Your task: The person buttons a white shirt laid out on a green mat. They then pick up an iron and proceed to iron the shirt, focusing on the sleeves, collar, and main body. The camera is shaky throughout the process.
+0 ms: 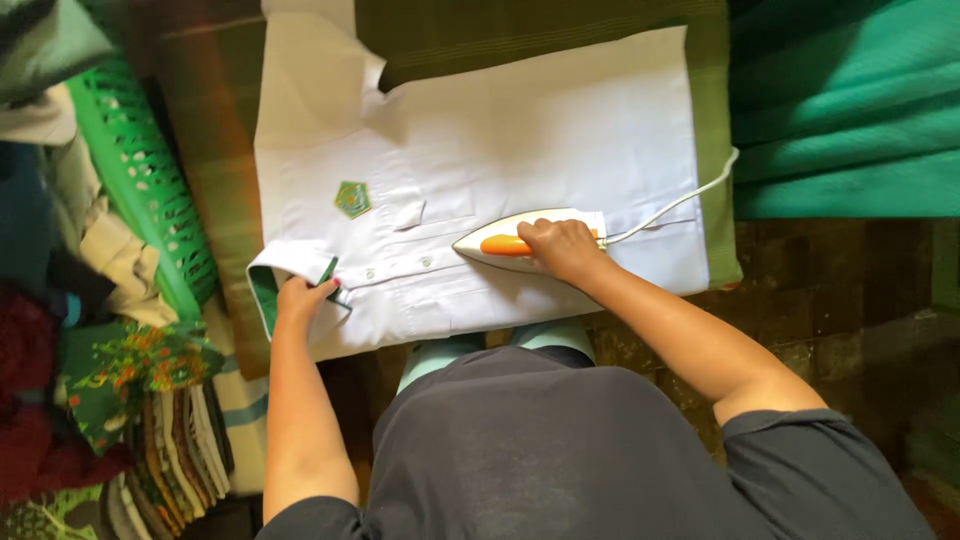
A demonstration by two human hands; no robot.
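Iron (520,243) — lengthwise across shirt (500,150), tip leftward

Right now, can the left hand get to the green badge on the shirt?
Probably yes. The left hand rests on the collar of the shirt, and the badge lies just beyond it on flat cloth. Nothing stands between them; the iron under the right hand is off to the side.

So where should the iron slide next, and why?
Probably toward the collar. The right hand holds the iron with its tip pointing at the shirt's chest pocket, and the left hand is pinning the collar end flat, so the strip between looks ready to press.
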